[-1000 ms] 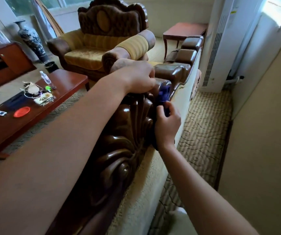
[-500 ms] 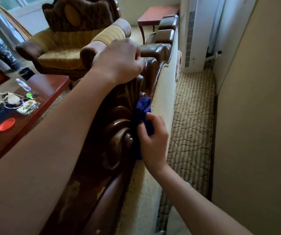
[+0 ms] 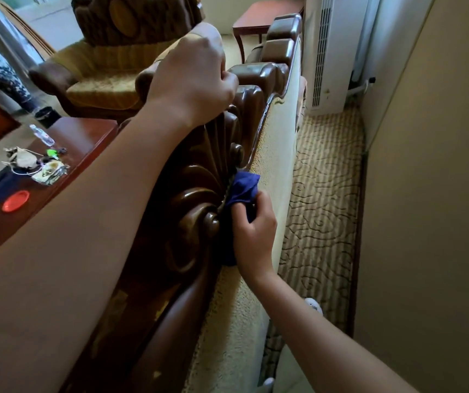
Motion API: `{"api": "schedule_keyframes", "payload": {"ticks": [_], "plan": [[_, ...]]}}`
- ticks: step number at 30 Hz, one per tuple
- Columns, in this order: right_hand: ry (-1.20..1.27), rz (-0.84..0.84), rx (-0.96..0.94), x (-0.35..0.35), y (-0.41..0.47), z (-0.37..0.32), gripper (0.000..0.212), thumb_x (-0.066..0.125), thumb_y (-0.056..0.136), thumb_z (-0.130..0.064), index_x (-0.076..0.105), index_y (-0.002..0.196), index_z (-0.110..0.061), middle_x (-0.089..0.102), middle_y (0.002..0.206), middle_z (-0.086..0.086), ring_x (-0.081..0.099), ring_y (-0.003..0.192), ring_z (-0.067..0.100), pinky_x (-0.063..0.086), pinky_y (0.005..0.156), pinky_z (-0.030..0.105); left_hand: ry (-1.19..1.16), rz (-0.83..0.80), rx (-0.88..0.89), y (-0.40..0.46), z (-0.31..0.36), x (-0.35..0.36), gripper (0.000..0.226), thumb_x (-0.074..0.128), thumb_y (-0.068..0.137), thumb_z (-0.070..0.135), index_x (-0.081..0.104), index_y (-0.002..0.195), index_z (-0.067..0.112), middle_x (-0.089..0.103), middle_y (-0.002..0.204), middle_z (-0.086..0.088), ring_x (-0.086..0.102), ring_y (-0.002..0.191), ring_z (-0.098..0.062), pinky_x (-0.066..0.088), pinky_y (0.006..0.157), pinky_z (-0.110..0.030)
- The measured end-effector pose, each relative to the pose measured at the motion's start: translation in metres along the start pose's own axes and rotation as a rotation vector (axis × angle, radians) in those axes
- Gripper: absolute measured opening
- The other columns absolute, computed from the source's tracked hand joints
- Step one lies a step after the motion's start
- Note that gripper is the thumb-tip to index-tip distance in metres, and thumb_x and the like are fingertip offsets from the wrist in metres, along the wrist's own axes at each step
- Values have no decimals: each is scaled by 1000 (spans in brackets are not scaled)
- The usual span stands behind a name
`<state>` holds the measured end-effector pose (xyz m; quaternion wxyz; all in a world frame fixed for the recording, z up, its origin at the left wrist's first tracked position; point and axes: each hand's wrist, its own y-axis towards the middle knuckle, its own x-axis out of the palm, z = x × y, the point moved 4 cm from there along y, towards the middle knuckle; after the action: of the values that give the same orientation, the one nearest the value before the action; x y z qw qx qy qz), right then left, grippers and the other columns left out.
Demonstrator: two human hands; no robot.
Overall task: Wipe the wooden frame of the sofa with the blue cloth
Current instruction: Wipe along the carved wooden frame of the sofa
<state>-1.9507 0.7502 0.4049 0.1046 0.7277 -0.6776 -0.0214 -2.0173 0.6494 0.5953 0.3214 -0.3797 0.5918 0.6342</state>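
Note:
The sofa's carved dark wooden frame [image 3: 199,199] runs up the middle of the view, with a shell and scroll pattern along its top rail. My right hand [image 3: 253,234] is shut on the bunched blue cloth [image 3: 243,188] and presses it against the back edge of the carving, beside the round scroll knob. My left hand [image 3: 196,80] grips the top of the frame higher up, fingers curled over the crest. The sofa's beige fabric back [image 3: 273,154] drops away to the right of the wood.
A patterned carpet strip [image 3: 324,194] lies between the sofa back and a beige wall [image 3: 431,222]. A white standing air conditioner [image 3: 329,52] is ahead. At left, a red-brown coffee table [image 3: 85,143] holds small items; an armchair [image 3: 105,80] and side table [image 3: 267,15] stand beyond.
My right hand has brought the blue cloth down the back edge of the carved frame, from near the crest to beside the scroll knob. My left hand stays gripping the top.

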Motion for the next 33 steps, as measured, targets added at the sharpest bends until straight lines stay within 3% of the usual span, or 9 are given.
{"api": "schedule_keyframes", "payload": {"ticks": [2,6,9,13,18,24,27,33], "plan": [[26,-16,-34,1,-2,-12,25,47,73,-36,51,79,-12,50,70,-4,46,67,13,41,66,34,3,-4,1,-1,1,-1,31,46,89,24,64,98,0,53,88,-9,49,78,-19,37,67,-30],[12,-40,-92,6,11,-31,8,52,74,-33,46,75,-28,46,67,-15,44,64,1,38,63,23,17,-50,-18,-3,1,-3,33,47,90,26,68,95,1,65,90,-16,59,84,-27,50,73,-38],[39,16,110,8,47,-13,9,58,81,-21,52,82,-13,50,69,-10,45,62,2,37,62,25,50,-90,-32,-3,2,-3,34,46,90,27,69,97,3,65,93,-17,59,90,-30,50,79,-42],[-83,21,385,8,105,14,12,54,87,-20,55,92,-10,57,84,0,54,81,18,36,67,28,60,-113,-41,-3,4,-2,34,45,89,27,68,94,3,61,86,-15,58,90,-31,48,76,-40],[-127,-17,396,8,101,15,14,52,86,-22,57,94,-12,61,88,3,57,82,21,40,68,32,51,-96,-53,-3,3,-3,35,46,89,29,69,91,3,65,88,-16,59,87,-29,49,74,-39],[-112,-114,338,2,58,5,8,54,85,-21,59,87,-16,65,81,2,62,80,22,48,72,39,51,140,-46,-13,7,-17,33,46,89,28,65,88,2,63,84,-16,59,80,-29,41,67,-32],[-155,-119,314,2,70,8,7,53,86,-20,59,87,-16,66,86,3,62,83,24,47,73,38,61,121,-20,-18,13,-21,34,44,91,30,66,90,3,65,87,-17,61,82,-32,45,67,-34],[-252,-61,465,0,106,23,25,52,88,-20,52,111,-10,61,103,6,55,91,25,37,77,30,60,97,-1,-40,23,-23,30,44,92,25,64,94,3,64,90,-18,60,85,-35,42,67,-38]]}}
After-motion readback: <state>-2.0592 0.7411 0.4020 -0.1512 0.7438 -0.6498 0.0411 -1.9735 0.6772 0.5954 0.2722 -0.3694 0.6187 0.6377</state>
